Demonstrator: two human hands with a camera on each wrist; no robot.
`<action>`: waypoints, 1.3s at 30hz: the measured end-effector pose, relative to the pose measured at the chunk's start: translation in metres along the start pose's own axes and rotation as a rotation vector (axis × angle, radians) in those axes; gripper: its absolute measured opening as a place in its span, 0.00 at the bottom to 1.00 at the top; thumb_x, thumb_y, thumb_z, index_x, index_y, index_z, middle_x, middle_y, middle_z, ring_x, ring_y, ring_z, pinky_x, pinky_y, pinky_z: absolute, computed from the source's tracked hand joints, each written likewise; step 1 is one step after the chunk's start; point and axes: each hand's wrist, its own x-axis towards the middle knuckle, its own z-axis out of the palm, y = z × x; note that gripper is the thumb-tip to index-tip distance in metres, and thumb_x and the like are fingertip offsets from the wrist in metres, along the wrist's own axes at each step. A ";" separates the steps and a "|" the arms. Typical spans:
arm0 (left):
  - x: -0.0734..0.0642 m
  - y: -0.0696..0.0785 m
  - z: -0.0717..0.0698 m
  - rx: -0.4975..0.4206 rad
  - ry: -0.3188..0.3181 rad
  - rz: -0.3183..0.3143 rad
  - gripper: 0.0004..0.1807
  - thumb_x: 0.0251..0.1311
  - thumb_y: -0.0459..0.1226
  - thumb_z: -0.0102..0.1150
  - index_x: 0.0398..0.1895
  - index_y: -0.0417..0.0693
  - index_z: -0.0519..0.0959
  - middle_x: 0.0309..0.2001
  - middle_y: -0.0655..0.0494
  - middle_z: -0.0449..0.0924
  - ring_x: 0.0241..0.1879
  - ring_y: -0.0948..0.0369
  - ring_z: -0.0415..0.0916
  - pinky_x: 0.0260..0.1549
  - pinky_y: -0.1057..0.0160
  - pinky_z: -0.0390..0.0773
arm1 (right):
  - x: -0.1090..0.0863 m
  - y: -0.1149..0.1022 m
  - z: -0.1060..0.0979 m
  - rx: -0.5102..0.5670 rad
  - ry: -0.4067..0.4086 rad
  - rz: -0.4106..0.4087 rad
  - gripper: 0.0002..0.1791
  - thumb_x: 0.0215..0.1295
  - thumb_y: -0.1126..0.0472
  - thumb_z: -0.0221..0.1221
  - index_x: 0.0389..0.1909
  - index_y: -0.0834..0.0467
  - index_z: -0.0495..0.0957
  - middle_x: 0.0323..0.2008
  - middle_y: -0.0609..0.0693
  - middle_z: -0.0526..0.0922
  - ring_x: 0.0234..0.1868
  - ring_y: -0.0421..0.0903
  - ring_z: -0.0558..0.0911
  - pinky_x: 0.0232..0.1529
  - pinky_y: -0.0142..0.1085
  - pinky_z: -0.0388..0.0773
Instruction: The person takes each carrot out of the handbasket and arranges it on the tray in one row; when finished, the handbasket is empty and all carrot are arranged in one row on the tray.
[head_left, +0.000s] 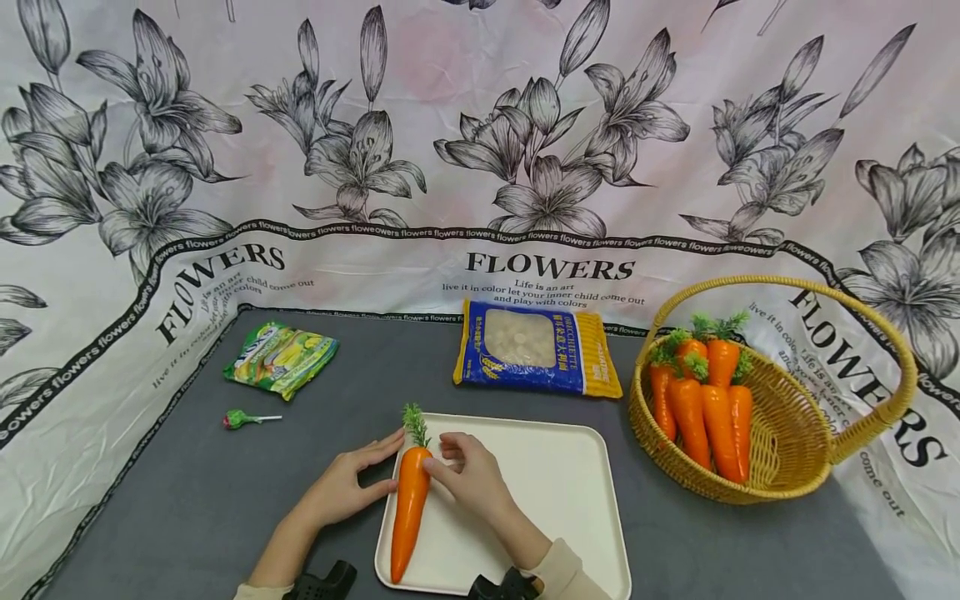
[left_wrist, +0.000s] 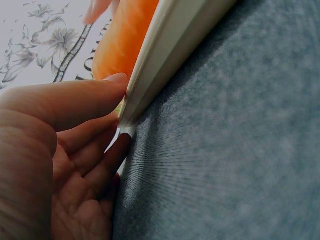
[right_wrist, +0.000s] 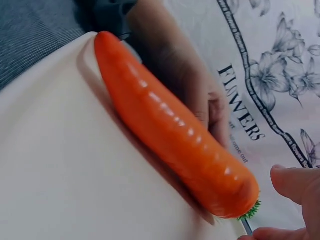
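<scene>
An orange carrot (head_left: pixel 408 518) with a green leafy top lies lengthwise along the left side of a cream tray (head_left: pixel 543 500). My left hand (head_left: pixel 343 490) is beside the tray's left edge, fingers extended toward the leafy end. In the left wrist view its thumb (left_wrist: pixel 102 92) is right at the tray rim, close to the carrot. Over the tray, to the right of the carrot's thick end, is my right hand (head_left: pixel 476 479) with loosely bent fingers. The right wrist view shows a gap between its thumb (right_wrist: pixel 295 182) and the carrot.
A wicker basket (head_left: pixel 772 492) with a tall handle holds several carrots (head_left: pixel 720 408) at right. Behind the tray lies a blue and yellow pasta bag (head_left: pixel 520 337). A green packet (head_left: pixel 281 358) and a lollipop (head_left: pixel 236 419) lie at left on the grey table (head_left: pixel 187 508).
</scene>
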 end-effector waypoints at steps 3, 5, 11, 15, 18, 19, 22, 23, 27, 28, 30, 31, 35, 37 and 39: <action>-0.002 0.001 0.002 -0.010 -0.004 -0.016 0.31 0.60 0.49 0.60 0.67 0.56 0.68 0.69 0.60 0.64 0.67 0.49 0.62 0.61 0.38 0.63 | -0.002 0.002 -0.003 0.023 0.011 0.004 0.30 0.61 0.51 0.63 0.56 0.68 0.73 0.50 0.61 0.80 0.50 0.55 0.80 0.50 0.44 0.79; -0.005 0.002 0.004 -0.011 -0.007 -0.021 0.31 0.60 0.49 0.60 0.67 0.55 0.69 0.69 0.60 0.64 0.67 0.49 0.62 0.60 0.38 0.63 | -0.003 0.002 -0.004 0.043 0.010 -0.003 0.30 0.61 0.51 0.63 0.56 0.68 0.72 0.53 0.62 0.79 0.53 0.56 0.79 0.53 0.47 0.77; -0.011 0.002 0.008 -0.031 0.006 -0.051 0.31 0.58 0.50 0.62 0.66 0.57 0.70 0.68 0.64 0.64 0.68 0.54 0.62 0.61 0.43 0.65 | -0.010 -0.005 -0.013 0.055 0.001 -0.009 0.30 0.62 0.53 0.62 0.59 0.67 0.71 0.58 0.61 0.76 0.59 0.56 0.75 0.59 0.48 0.72; -0.010 0.001 0.008 -0.024 0.018 -0.045 0.31 0.58 0.51 0.62 0.65 0.58 0.71 0.68 0.66 0.65 0.67 0.55 0.63 0.61 0.43 0.66 | -0.012 -0.012 -0.027 0.040 0.036 -0.024 0.30 0.62 0.53 0.62 0.61 0.64 0.70 0.59 0.59 0.75 0.61 0.55 0.74 0.61 0.49 0.70; -0.009 0.001 0.007 -0.012 0.017 -0.041 0.31 0.57 0.51 0.62 0.65 0.59 0.71 0.67 0.66 0.65 0.67 0.55 0.63 0.61 0.43 0.67 | -0.013 -0.017 -0.041 0.031 0.086 -0.047 0.30 0.61 0.51 0.63 0.61 0.62 0.71 0.60 0.58 0.75 0.61 0.54 0.74 0.63 0.49 0.69; -0.008 0.001 0.007 -0.014 0.016 -0.042 0.31 0.57 0.51 0.63 0.65 0.59 0.71 0.67 0.66 0.65 0.67 0.55 0.63 0.61 0.44 0.67 | -0.013 -0.019 -0.046 0.025 0.106 -0.055 0.30 0.61 0.51 0.63 0.61 0.61 0.71 0.59 0.57 0.75 0.61 0.54 0.74 0.63 0.49 0.68; -0.007 0.002 0.006 -0.002 0.010 -0.036 0.32 0.57 0.51 0.63 0.65 0.58 0.71 0.67 0.65 0.65 0.67 0.55 0.63 0.61 0.45 0.67 | -0.013 -0.026 -0.064 0.009 0.155 -0.061 0.28 0.60 0.53 0.64 0.60 0.58 0.72 0.59 0.52 0.76 0.62 0.51 0.74 0.64 0.48 0.68; -0.007 0.002 0.005 -0.003 0.009 -0.037 0.32 0.57 0.51 0.63 0.66 0.57 0.71 0.68 0.65 0.65 0.67 0.55 0.63 0.61 0.45 0.67 | -0.013 -0.028 -0.070 0.005 0.170 -0.061 0.28 0.60 0.54 0.64 0.60 0.58 0.73 0.59 0.51 0.77 0.61 0.50 0.74 0.64 0.48 0.68; -0.006 0.001 0.005 -0.002 0.012 -0.034 0.32 0.57 0.51 0.63 0.65 0.57 0.71 0.67 0.65 0.65 0.67 0.55 0.63 0.61 0.45 0.68 | -0.014 -0.033 -0.094 -0.034 0.213 -0.073 0.26 0.60 0.56 0.64 0.59 0.57 0.74 0.58 0.50 0.77 0.62 0.50 0.74 0.63 0.49 0.68; -0.006 0.001 0.004 0.002 0.013 -0.032 0.32 0.57 0.51 0.62 0.66 0.58 0.70 0.68 0.65 0.65 0.67 0.55 0.63 0.61 0.45 0.68 | -0.015 -0.033 -0.100 -0.049 0.220 -0.082 0.26 0.60 0.55 0.64 0.59 0.57 0.74 0.59 0.50 0.77 0.62 0.51 0.74 0.63 0.49 0.69; -0.005 0.001 0.004 0.000 0.013 -0.032 0.31 0.57 0.51 0.62 0.66 0.58 0.70 0.68 0.66 0.65 0.67 0.55 0.63 0.61 0.45 0.68 | -0.016 -0.033 -0.112 -0.064 0.232 -0.089 0.27 0.60 0.55 0.64 0.60 0.57 0.73 0.59 0.52 0.76 0.63 0.51 0.73 0.63 0.48 0.68; -0.005 0.002 0.004 0.000 0.012 -0.031 0.31 0.57 0.51 0.62 0.66 0.58 0.70 0.68 0.65 0.65 0.67 0.55 0.62 0.61 0.45 0.68 | -0.016 -0.032 -0.117 -0.068 0.236 -0.093 0.27 0.60 0.55 0.64 0.60 0.58 0.73 0.60 0.53 0.76 0.63 0.52 0.73 0.64 0.48 0.68; -0.004 0.003 0.003 0.009 0.012 -0.021 0.31 0.58 0.50 0.62 0.66 0.57 0.70 0.68 0.63 0.65 0.67 0.53 0.63 0.60 0.44 0.68 | -0.018 -0.029 -0.141 -0.065 0.245 -0.097 0.28 0.62 0.56 0.63 0.61 0.61 0.71 0.61 0.56 0.74 0.66 0.53 0.70 0.65 0.46 0.64; -0.003 0.003 0.002 0.014 0.015 -0.009 0.31 0.58 0.49 0.62 0.66 0.56 0.70 0.68 0.62 0.66 0.67 0.52 0.64 0.60 0.43 0.67 | -0.019 -0.027 -0.153 -0.067 0.262 -0.103 0.28 0.63 0.57 0.62 0.62 0.62 0.69 0.62 0.58 0.73 0.66 0.54 0.69 0.66 0.45 0.63; -0.001 0.002 0.002 0.020 0.018 0.008 0.31 0.59 0.48 0.62 0.66 0.55 0.70 0.67 0.60 0.66 0.66 0.50 0.64 0.59 0.41 0.67 | -0.021 -0.026 -0.166 -0.073 0.296 -0.108 0.28 0.64 0.58 0.61 0.63 0.63 0.68 0.62 0.59 0.72 0.66 0.55 0.69 0.65 0.43 0.63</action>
